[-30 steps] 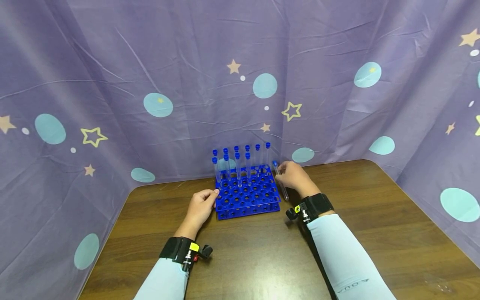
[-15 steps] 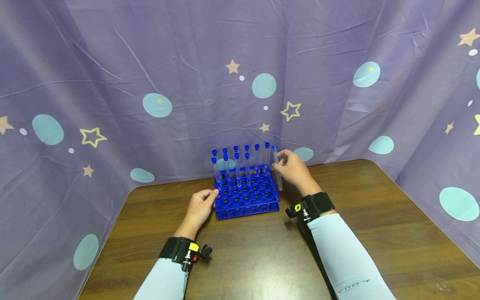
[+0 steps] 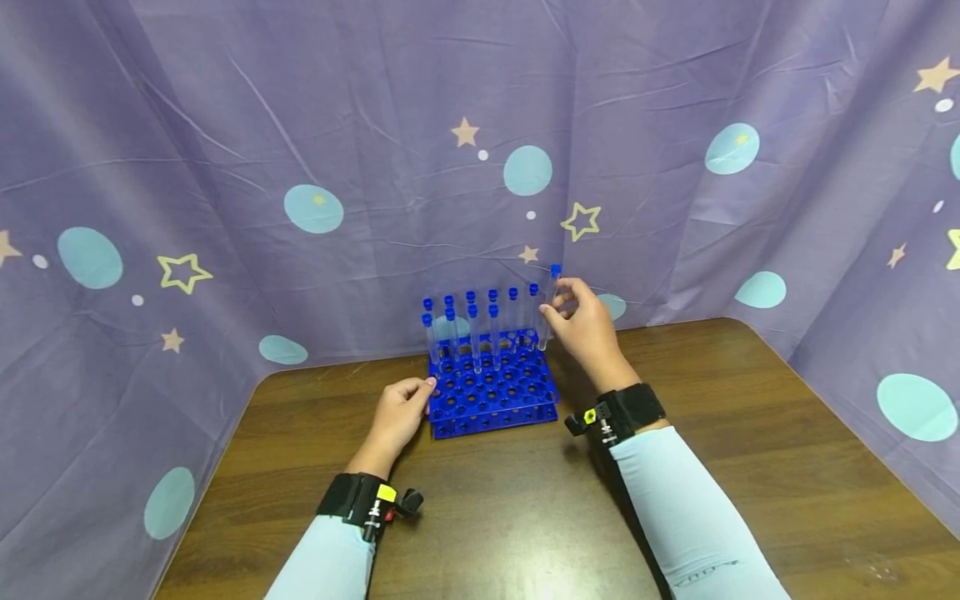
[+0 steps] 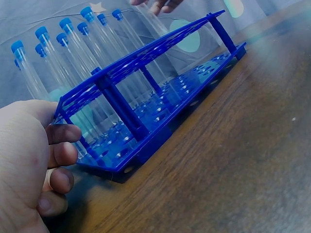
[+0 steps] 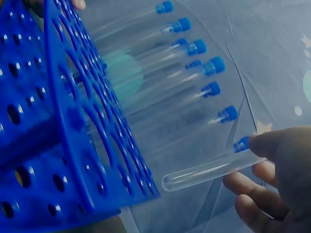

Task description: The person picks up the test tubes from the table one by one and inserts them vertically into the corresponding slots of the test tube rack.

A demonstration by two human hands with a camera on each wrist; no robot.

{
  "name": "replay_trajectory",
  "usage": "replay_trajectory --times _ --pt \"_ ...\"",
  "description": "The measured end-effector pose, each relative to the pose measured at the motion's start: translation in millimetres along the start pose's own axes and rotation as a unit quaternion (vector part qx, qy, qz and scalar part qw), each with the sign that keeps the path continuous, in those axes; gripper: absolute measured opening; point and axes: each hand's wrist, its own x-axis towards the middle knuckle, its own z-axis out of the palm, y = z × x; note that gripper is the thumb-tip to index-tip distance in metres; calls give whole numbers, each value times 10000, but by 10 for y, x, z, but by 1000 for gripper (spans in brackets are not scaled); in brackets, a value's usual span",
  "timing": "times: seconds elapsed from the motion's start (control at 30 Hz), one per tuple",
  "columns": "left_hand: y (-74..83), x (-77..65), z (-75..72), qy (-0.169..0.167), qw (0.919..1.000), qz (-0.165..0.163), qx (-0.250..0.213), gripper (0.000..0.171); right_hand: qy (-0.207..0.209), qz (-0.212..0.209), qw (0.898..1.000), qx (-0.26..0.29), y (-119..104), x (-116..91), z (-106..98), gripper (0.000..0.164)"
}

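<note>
The blue test tube rack [image 3: 491, 393] stands on the table, with several clear, blue-capped test tubes [image 3: 476, 342] upright in its two back rows. My left hand [image 3: 396, 417] holds the rack's left edge. In the left wrist view the thumb lies at the corner of the upper plate and the other fingers curl below it. Between thumb and fingers my right hand [image 3: 591, 329] pinches another capped test tube [image 5: 209, 171]. That tube is raised and slightly tilted, its rounded bottom over the rack's back right corner, beside the last tube of the back row.
The wooden table [image 3: 495, 508] ends at a purple curtain [image 3: 405, 150] with stars and dots, close behind the rack. The rack's front rows hold no tubes. Each wrist wears a black strap [image 3: 636, 408] with a small camera.
My right hand has lifted the test tube from beside the rack's right side, turned it more upright and brought it over the back right corner. My left hand has stayed on the rack.
</note>
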Motion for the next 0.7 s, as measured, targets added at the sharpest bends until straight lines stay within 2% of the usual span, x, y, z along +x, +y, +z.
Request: replay_trajectory --times 0.3,0.53,0.7 --pt "-6 10 -5 -9 10000 -9 41 35 -200 -303 9989 295 -104 -49 146 48" --pt "-18 10 -5 -8 10000 4 17 35 -288 -356 9988 201 -125 -89 234 49" --pt "-20 10 -4 -10 10000 6 36 35 -494 -344 9982 49 -137 -113 285 47"
